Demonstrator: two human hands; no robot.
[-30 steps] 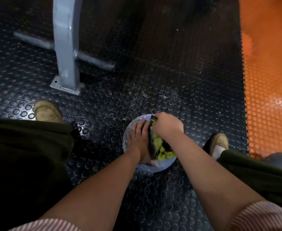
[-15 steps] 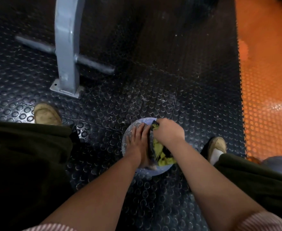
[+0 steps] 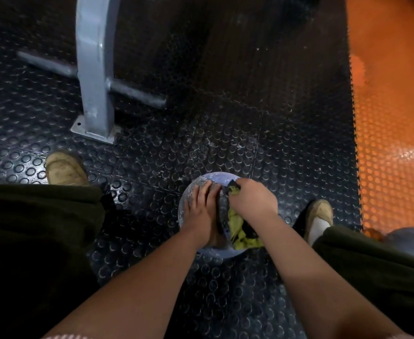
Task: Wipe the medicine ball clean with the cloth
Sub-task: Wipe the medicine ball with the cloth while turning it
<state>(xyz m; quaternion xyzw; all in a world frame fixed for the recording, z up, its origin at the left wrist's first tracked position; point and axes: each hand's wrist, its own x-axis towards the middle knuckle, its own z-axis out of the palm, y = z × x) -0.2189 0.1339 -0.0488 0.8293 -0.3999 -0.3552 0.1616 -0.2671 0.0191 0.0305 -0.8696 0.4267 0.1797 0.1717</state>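
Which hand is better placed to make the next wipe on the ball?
Right. The right hand grips the cloth against the ball; the left hand lies flat on the ball, likely steadying it.

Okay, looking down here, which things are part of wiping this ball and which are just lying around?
In the job: medicine ball, with the left hand resting on it; cloth, gripped by the right hand.
Just around: grey metal post, orange floor, grey ball-like thing at right.
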